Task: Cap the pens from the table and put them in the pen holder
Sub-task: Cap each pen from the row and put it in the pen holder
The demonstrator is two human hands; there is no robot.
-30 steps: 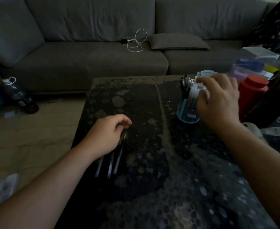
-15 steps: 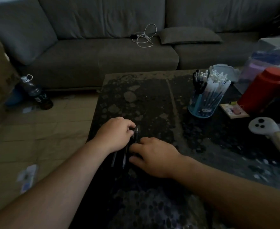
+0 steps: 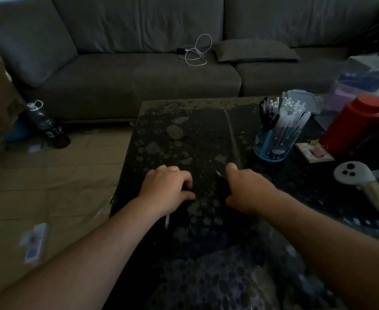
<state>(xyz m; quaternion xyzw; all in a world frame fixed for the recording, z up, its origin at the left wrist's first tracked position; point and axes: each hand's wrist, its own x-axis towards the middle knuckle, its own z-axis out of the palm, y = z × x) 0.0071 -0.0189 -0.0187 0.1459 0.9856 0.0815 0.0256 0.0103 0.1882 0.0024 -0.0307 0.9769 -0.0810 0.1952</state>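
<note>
Left hand (image 3: 168, 193): curled shut low over the table (image 3: 184, 135), fingers folded in on something dark; I cannot tell whether it is a cap or a pen body; a pale pen end (image 3: 167, 221) shows just behind my wrist, lying on the dark top
Right hand (image 3: 246, 193): closed around a dark pen (image 3: 219, 176), its pale tip poking out past my thumb and pointing up and left; the barrel is hidden in my fist
Gap between hands: the two fists sit near each other but apart; nothing joins them yet
Step in hand: by my reading, a pen is picked up and about to be capped; not yet seated
Next move: bring the fists together, line the cap's mouth on the tip and press it home; then carry the pen far right
Pen holder (image 3: 273, 144): blue, upright, beyond my right hand, well apart from it; already crowded with white and dark pens, so I judge I must find a gap
Beyond: a red canister (image 3: 352, 126) just beside the holder; a grey sofa (image 3: 139, 74) behind the table
</note>
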